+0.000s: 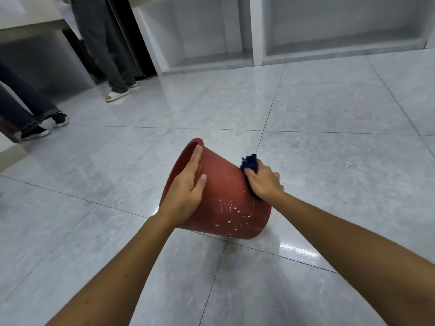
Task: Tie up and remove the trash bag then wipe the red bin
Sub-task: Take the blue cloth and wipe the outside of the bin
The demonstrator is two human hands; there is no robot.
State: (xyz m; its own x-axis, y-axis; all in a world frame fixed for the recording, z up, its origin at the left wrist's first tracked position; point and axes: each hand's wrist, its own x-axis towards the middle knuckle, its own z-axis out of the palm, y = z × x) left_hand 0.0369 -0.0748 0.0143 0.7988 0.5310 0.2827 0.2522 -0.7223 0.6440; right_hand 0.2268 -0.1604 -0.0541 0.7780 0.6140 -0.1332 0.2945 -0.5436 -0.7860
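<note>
Now, starting at the far left, two other people are standing by a worktop (pixel 28 27), well apart from the work, so I am ignoring them. My left hand (pixel 188 187) is lying spread and flat along the bin (pixel 226 194), fingers stretched up to its rim and thumb out to the side, pressing rather than pinching. The red bin is tipped on its side on the tiled floor (pixel 329 109), mouth pointing up and away to the left, base toward me, apparently resting on its lower edge; I am seeing no trash bag anywhere, so I am judging the bag step done and the wiping under way. Pale specks are dotting the wall near the base. To the right, my right hand (pixel 263 181) is closed around a dark blue cloth (pixel 250 164), pressing it against the upper right side of the bin.

To do this well, I am thinking the left hand should be holding the bin firm so it is not rolling on the glossy floor, while the cloth is travelling in long overlapping strokes from rim to base. I would be turning the bin bit by bit to bring the specked patch under the cloth, rubbing harder there.
</note>
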